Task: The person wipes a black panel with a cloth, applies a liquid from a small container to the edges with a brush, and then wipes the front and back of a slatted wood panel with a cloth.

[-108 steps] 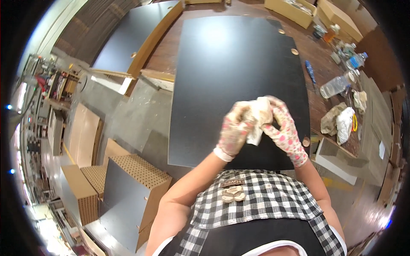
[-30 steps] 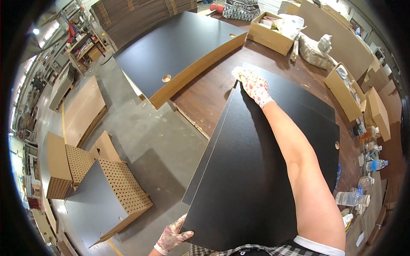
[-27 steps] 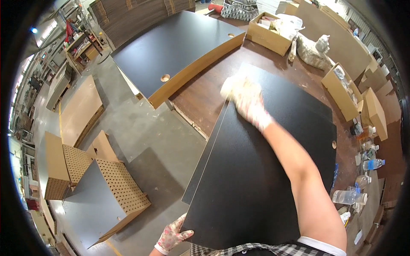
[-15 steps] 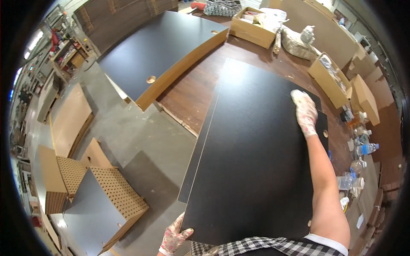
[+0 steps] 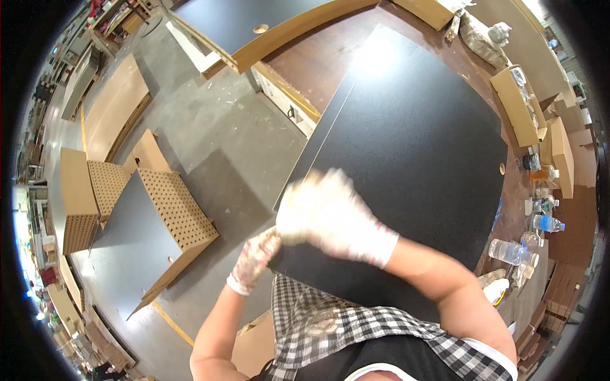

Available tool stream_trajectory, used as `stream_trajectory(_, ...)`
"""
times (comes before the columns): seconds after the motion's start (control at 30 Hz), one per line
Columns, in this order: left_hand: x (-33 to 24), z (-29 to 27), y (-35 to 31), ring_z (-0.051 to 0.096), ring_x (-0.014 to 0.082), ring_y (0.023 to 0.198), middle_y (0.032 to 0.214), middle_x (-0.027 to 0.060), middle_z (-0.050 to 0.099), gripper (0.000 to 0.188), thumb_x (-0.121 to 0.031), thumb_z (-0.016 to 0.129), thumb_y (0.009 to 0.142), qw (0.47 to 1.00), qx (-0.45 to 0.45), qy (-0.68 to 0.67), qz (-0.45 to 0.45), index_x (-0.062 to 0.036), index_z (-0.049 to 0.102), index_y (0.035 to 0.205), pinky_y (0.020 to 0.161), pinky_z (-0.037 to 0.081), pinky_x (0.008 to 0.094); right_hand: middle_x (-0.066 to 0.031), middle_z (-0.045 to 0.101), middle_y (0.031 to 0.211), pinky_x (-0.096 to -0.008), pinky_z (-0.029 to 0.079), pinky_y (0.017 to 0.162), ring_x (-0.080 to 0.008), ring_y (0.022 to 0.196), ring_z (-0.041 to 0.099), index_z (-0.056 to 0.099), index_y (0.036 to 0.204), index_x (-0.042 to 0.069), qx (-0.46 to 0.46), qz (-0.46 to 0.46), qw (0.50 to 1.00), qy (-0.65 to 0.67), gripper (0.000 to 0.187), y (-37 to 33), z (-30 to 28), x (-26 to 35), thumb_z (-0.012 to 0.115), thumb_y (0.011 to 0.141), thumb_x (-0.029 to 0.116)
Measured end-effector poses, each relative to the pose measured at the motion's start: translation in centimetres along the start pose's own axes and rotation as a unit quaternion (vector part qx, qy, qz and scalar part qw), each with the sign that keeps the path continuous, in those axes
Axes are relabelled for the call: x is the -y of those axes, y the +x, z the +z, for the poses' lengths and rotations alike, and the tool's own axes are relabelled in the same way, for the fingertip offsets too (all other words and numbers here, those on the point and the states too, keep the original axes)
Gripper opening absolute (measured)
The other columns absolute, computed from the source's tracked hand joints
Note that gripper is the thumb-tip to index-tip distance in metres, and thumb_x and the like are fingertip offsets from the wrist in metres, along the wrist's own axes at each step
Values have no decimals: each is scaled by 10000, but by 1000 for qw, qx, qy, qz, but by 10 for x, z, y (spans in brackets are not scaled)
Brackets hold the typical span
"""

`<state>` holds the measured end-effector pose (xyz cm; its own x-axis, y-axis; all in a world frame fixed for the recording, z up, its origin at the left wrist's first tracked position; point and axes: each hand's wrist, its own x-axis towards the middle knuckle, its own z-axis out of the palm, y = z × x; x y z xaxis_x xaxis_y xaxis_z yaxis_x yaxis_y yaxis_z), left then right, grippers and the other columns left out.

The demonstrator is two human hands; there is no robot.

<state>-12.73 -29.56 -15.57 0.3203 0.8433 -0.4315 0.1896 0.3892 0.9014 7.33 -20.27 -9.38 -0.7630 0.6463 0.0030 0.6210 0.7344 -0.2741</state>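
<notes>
A large black panel point(image 5: 406, 152) lies in front of me on top of another black sheet, whose strip shows along its left edge. My left hand point(image 5: 255, 257), in a flower-patterned glove, is closed at the panel's near left edge. My right hand point(image 5: 337, 219), in a similar glove, is above the near left part of the panel, right by the left hand. Motion smears its fingers; a whitish patch shows there, and I cannot make out whether it is a cloth. Round holes show near the panel's right side.
Another black-topped board point(image 5: 254, 19) lies at the far left of the brown table point(image 5: 305, 73). Plastic bottles point(image 5: 508, 252) and open cardboard boxes point(image 5: 516, 108) line the right side. On the floor at left stand panels with perforated cardboard point(image 5: 178, 206).
My right hand has swept from the panel's far right toward its near left, beside my left hand. The left hand has moved up along the edge. The view has shifted closer.
</notes>
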Motion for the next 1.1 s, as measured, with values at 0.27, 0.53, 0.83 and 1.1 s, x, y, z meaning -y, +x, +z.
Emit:
stream_trajectory(0.27, 17, 2, 12, 607, 143, 845, 1090, 81, 649, 1121, -836, 47, 797, 971, 54, -201, -114, 61, 410, 1362, 675, 486, 268, -94, 627, 1123, -388, 488, 877, -231, 1015, 609, 643, 1027, 122, -291, 124, 925, -213, 222, -78, 57, -162, 510, 854, 161)
stream_trajectory(0.53, 23, -21, 3, 642, 115, 789, 1058, 84, 654, 1069, -844, 137, 794, 943, 70, -296, -136, 53, 491, 1255, 660, 533, 263, -107, 655, 933, -315, 520, 736, -196, 851, 653, 602, 1008, 41, -3, -104, 959, 263, 230, -70, 78, 110, 601, 791, 116)
stream_trajectory(0.83, 15, -29, 10, 668, 176, 809, 986, 136, 677, 1072, -849, 197, 782, 946, 99, -268, -151, 76, 532, 1209, 696, 536, 293, -29, 628, 945, -425, 488, 744, -236, 907, 583, 643, 914, 160, -115, 183, 970, -108, 174, -47, 37, 57, 588, 779, 256)
stream_trajectory(1.1, 10, -25, 10, 563, 74, 699, 792, -36, 581, 174, -228, 619, 920, 984, 81, -103, -117, -63, 638, 973, 617, 546, 280, -74, 567, 1240, -495, 409, 995, -288, 1206, 507, 613, 1158, 178, -159, 121, 978, -62, 407, -137, 105, 87, 626, 756, 237)
